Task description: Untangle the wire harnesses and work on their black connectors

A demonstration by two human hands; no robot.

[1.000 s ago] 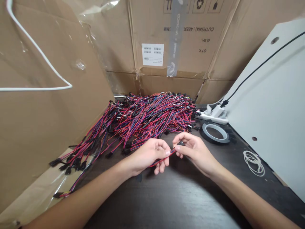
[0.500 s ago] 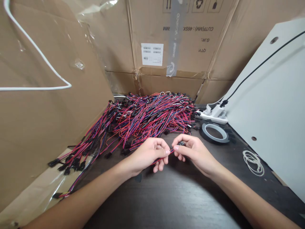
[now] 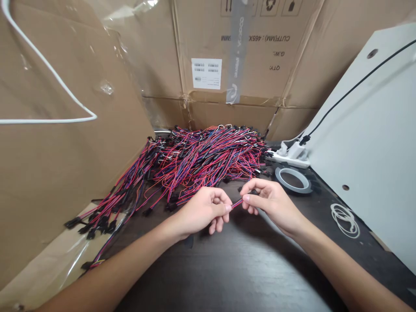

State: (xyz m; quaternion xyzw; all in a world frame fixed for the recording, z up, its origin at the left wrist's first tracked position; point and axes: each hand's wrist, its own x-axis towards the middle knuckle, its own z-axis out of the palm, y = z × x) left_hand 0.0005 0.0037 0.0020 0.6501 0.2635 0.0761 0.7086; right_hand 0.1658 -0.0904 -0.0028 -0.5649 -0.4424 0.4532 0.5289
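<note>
Between my hands runs a short stretch of red and dark wires, a wire harness (image 3: 237, 203). My left hand (image 3: 211, 209) pinches it between thumb and forefinger. My right hand (image 3: 268, 201) is closed on the same harness a little to the right, with a black connector (image 3: 252, 192) partly showing among its fingers. Right behind the hands lies a big heap of red, blue and black wire harnesses (image 3: 208, 160). More harnesses with black connectors (image 3: 104, 221) spread from the heap toward the left front.
A roll of tape (image 3: 293, 180) lies right of the heap, near a white power strip (image 3: 290, 158) with plugs in it. A coiled pale cord (image 3: 345, 221) rests on the dark table (image 3: 227, 273). Cardboard (image 3: 208, 43) stands behind, and a white panel (image 3: 367, 130) at right.
My right hand has slid right and slightly up, away from my left hand, so more of the wires shows between them. My left hand stays almost in place.
</note>
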